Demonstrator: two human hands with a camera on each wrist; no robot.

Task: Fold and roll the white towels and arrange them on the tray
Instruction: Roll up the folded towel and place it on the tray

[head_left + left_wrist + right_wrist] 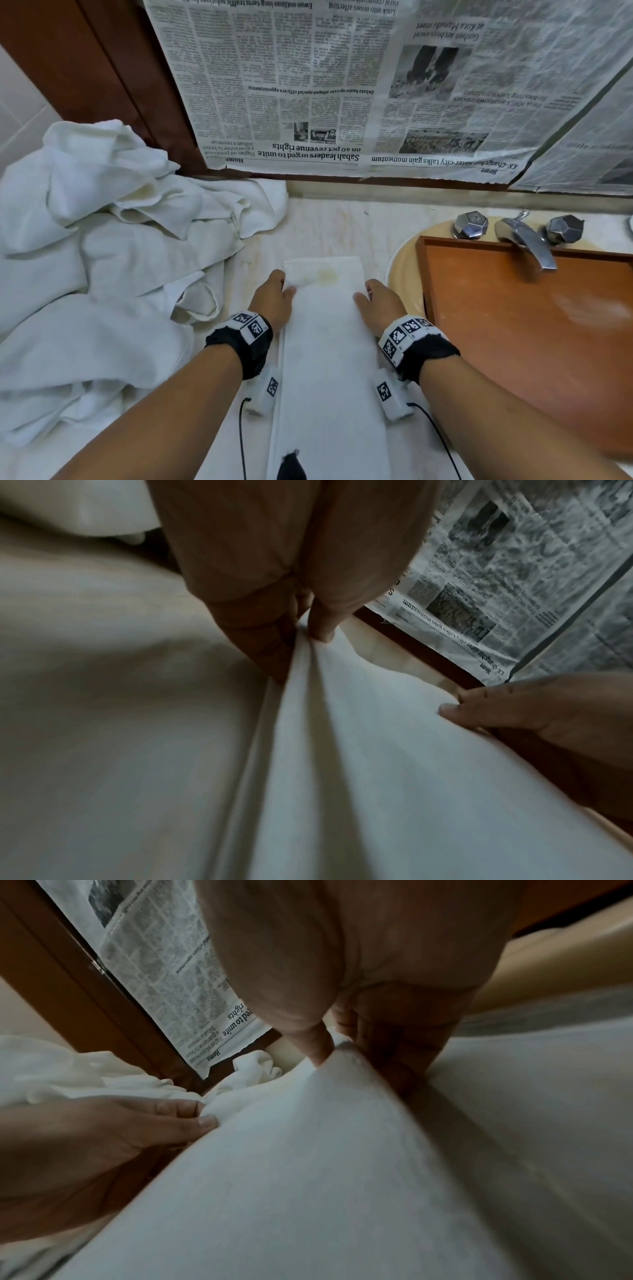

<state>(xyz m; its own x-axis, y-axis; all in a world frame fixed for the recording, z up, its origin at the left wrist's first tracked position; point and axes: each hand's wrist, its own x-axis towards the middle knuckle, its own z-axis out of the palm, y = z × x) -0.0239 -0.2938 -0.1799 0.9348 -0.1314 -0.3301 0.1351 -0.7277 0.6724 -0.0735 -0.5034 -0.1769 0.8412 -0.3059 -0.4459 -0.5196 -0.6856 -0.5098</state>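
A white towel (325,342), folded into a long narrow strip, lies on the pale counter and runs away from me. A faint yellow stain marks its far end. My left hand (274,296) pinches the strip's left edge (308,647) between thumb and fingers. At the right edge (346,1053), my right hand (378,301) pinches the cloth the same way. Both wrist views show the cloth pulled up slightly into a ridge at each pinch. The brown wooden tray (513,325) sits over the sink to the right, with nothing on it.
A heap of loose white towels (102,257) fills the counter's left side. A chrome faucet (524,240) with two knobs overhangs the tray's far rim. Newspaper (342,85) covers the wall behind. A cream sink rim (404,274) shows between towel and tray.
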